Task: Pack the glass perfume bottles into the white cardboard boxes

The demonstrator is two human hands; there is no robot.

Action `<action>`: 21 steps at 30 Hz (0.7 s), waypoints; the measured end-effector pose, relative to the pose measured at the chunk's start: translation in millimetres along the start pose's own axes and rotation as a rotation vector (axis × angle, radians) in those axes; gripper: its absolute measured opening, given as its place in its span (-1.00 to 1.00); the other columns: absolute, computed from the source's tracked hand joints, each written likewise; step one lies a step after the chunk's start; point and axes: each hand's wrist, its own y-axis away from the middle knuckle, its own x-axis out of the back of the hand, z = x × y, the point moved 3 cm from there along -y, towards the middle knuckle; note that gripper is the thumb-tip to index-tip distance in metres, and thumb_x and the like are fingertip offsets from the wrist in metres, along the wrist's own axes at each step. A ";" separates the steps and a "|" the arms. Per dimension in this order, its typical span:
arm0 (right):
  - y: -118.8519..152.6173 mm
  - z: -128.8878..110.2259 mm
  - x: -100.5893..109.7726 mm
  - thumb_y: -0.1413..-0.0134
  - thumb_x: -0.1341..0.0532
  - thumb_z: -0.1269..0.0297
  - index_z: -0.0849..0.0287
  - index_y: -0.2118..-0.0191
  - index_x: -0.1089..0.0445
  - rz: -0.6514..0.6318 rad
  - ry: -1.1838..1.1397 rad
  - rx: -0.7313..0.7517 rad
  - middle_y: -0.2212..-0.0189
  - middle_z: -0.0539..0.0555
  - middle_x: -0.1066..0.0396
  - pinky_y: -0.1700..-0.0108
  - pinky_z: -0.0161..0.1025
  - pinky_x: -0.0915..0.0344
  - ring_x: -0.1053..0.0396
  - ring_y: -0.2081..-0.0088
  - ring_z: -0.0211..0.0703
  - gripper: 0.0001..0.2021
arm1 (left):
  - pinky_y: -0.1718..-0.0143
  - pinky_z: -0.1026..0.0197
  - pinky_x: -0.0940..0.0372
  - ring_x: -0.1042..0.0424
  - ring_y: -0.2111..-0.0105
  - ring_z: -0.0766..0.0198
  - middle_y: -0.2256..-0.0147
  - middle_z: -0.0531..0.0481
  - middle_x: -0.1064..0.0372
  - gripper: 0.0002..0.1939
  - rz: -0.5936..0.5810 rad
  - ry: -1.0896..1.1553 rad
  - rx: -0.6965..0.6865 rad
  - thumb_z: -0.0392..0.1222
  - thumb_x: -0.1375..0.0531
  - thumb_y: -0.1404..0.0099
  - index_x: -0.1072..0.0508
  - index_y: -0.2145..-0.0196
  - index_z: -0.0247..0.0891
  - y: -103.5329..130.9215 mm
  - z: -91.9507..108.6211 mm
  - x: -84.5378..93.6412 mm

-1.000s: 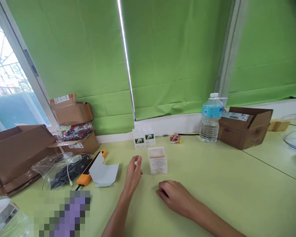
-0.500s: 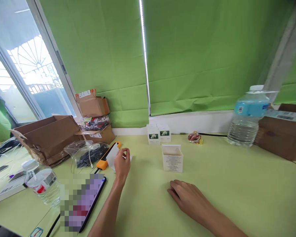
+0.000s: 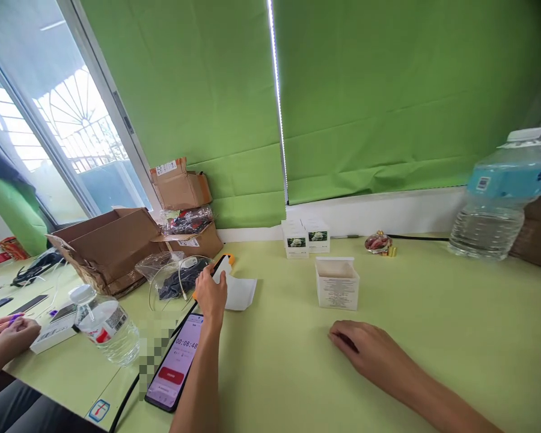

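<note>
My left hand (image 3: 211, 294) reaches over the orange power strip (image 3: 231, 260), its thumb spread apart from its fingers. A folded white sheet of paper (image 3: 242, 293) lies right beside it, partly behind the hand; no firm grip on it shows. My right hand (image 3: 358, 346) rests on the table with its fingers loosely curled in and nothing visible in them. Just beyond it stands a small open-topped white box (image 3: 338, 291) with printed text on its front. Farther back are two white cartons (image 3: 296, 242) with a flower picture.
A phone (image 3: 175, 367) showing a timer lies by my left forearm. Left are a water bottle (image 3: 108, 331), a cardboard box (image 3: 112, 249) and a bagged cable (image 3: 184, 278). A large water jug (image 3: 489, 228) stands right. Another person's hands (image 3: 11, 340) are at far left.
My left hand has gone from closed beside the paper to spread over the power strip, and the paper lies flatter on the table. The view has shifted left; my right hand stays on the table.
</note>
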 end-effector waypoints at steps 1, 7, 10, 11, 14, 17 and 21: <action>-0.9 0.6 0.8 -0.25 0.07 0.21 0.09 0.38 -0.37 0.007 -0.011 -0.008 0.40 0.03 -0.46 0.34 -0.22 -0.12 -0.39 0.38 -0.10 -0.69 | 0.11 0.11 -0.22 -0.37 0.11 0.08 0.13 -0.13 -0.42 -0.66 -0.027 -0.018 0.014 -0.06 -0.09 -0.25 -0.36 0.06 -0.24 0.3 -2.0 -2.0; -3.7 5.7 0.7 -0.19 -0.01 0.21 0.05 0.37 -0.43 0.047 -0.038 -0.092 0.37 -0.01 -0.50 0.33 -0.24 -0.15 -0.40 0.36 -0.12 -0.74 | 0.29 0.12 -0.25 -0.45 0.19 0.02 0.20 -0.14 -0.49 -0.70 -0.169 -0.131 0.093 -0.05 -0.08 -0.24 -0.40 0.11 -0.16 3.0 -5.4 -5.7; -3.9 6.1 0.5 -0.17 -0.03 0.21 0.05 0.39 -0.43 0.059 -0.042 -0.122 0.39 -0.02 -0.51 0.35 -0.25 -0.15 -0.40 0.37 -0.11 -0.75 | 0.30 0.06 -0.25 -0.46 0.22 -0.06 0.27 -0.23 -0.50 -0.74 -0.221 -0.178 0.113 -0.12 -0.08 -0.22 -0.44 0.17 -0.20 4.8 -5.1 -4.5; -3.7 5.4 0.8 -0.16 -0.04 0.21 0.05 0.40 -0.43 0.064 -0.043 -0.127 0.40 -0.01 -0.51 0.35 -0.25 -0.14 -0.40 0.38 -0.11 -0.75 | 0.31 0.05 -0.25 -0.47 0.23 -0.08 0.29 -0.25 -0.50 -0.75 -0.235 -0.187 0.116 -0.14 -0.07 -0.22 -0.46 0.20 -0.22 5.5 -4.5 -4.0; -2.4 1.4 2.7 -0.18 -0.02 0.18 0.07 0.41 -0.42 0.083 -0.063 -0.128 0.43 0.00 -0.49 0.37 -0.26 -0.13 -0.38 0.41 -0.12 -0.73 | 0.34 0.04 -0.25 -0.47 0.26 -0.12 0.33 -0.29 -0.49 -0.77 -0.253 -0.187 0.110 -0.16 -0.06 -0.21 -0.47 0.27 -0.25 6.5 -0.1 0.0; -0.5 -5.0 5.8 -0.24 0.04 0.14 0.10 0.44 -0.36 0.120 -0.081 -0.105 0.49 0.01 -0.44 0.40 -0.26 -0.10 -0.32 0.47 -0.16 -0.67 | 0.34 0.05 -0.25 -0.47 0.26 -0.10 0.33 -0.27 -0.49 -0.73 -0.240 -0.132 0.075 -0.11 -0.02 -0.25 -0.47 0.25 -0.24 4.7 10.0 9.6; 0.3 -13.4 12.0 -0.29 0.12 0.09 0.13 0.50 -0.25 0.164 -0.145 -0.101 0.58 0.00 -0.35 0.42 -0.27 -0.07 -0.25 0.52 -0.20 -0.59 | 0.34 0.16 -0.28 -0.48 0.30 0.07 0.35 -0.12 -0.50 -0.66 -0.236 0.020 -0.009 0.01 0.02 -0.30 -0.46 0.21 -0.18 1.2 28.8 23.5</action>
